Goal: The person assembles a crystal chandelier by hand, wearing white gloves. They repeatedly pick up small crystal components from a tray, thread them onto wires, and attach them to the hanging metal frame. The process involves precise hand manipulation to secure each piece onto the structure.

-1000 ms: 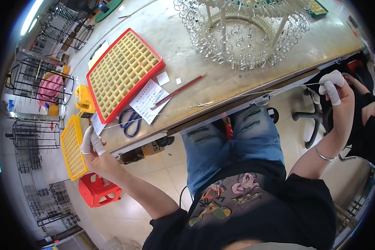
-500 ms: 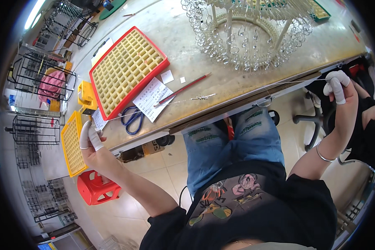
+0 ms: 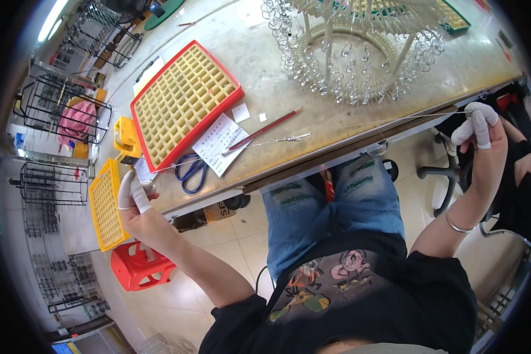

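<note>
A thin pale strand [image 3: 360, 125] stretches across the front of the bench between my two hands. Near its middle hangs a small silvery metal piece [image 3: 293, 138], whose exact kind is too small to tell. White covers wrap several of my fingertips. My left hand [image 3: 137, 197], beyond the bench's front edge by the yellow tray, is closed in a pinch on one end of the strand. At the far right, my right hand [image 3: 481, 127] pinches the other end, its fingers curled.
A red tray [image 3: 239, 94] with cream compartments lies on the bench beside printed paper [image 3: 215, 141], a red pencil [image 3: 265, 130] and blue-handled scissors [image 3: 190, 177]. Farther back stands a round rack [image 3: 327, 59] hung with clear loops. A yellow tray [image 3: 107, 206] and red stool [image 3: 138, 268] are at left.
The whole view has shifted slightly. The right-hand stretch of strand shows more clearly, and my right fingers have moved a little. Both hands keep their hold.
</note>
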`<state>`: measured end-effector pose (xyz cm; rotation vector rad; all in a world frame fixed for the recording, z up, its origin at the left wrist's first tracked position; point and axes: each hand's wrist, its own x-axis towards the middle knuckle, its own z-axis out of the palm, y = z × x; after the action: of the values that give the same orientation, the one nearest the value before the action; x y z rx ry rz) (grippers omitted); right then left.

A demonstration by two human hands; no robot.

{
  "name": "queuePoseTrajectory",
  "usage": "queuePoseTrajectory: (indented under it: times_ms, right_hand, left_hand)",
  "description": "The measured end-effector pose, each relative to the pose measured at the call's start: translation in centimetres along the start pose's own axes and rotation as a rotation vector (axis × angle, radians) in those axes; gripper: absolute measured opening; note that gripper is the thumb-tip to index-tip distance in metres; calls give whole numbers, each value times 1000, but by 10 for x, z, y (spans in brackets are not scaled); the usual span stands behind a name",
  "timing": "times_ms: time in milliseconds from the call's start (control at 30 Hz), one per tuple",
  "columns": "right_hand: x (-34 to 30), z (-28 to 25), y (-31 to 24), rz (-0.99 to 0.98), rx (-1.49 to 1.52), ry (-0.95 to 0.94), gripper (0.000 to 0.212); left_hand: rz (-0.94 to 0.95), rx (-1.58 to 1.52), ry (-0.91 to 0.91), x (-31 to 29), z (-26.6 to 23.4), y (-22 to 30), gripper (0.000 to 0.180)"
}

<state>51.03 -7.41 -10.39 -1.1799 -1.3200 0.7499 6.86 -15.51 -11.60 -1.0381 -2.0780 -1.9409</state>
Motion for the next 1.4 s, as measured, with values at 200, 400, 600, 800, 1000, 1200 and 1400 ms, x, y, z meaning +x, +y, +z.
queuePoseTrajectory:
  times_ms: [200, 400, 600, 800, 1000, 1200, 1400]
  right_hand:
    - [-2, 10, 2, -133, 322, 125, 23]
    - [-4, 54, -13, -217, 1081, -48, 24]
    - [-42, 118, -33, 201, 770, -579, 29]
    - [-54, 133, -29, 267, 741, -601, 37]
    - [-52, 131, -23, 253, 763, -678, 41]
    - [-54, 134, -25, 284, 709, -642, 39]
    - [-47, 126, -24, 536, 630, -716, 24]
  left_hand:
    - [-125, -390, -16, 0, 2, 1, 23]
    - [-285, -1018, -87, -20, 20, 34, 27]
    - [-365, -714, -794, -66, 45, 70, 22]
    - [-335, -543, -989, -89, 66, 91, 20]
    - [-234, -532, -1024, -91, 70, 90, 19]
    - [-130, -500, -986, -96, 74, 86, 15]
    - [269, -254, -819, -93, 79, 90, 13]
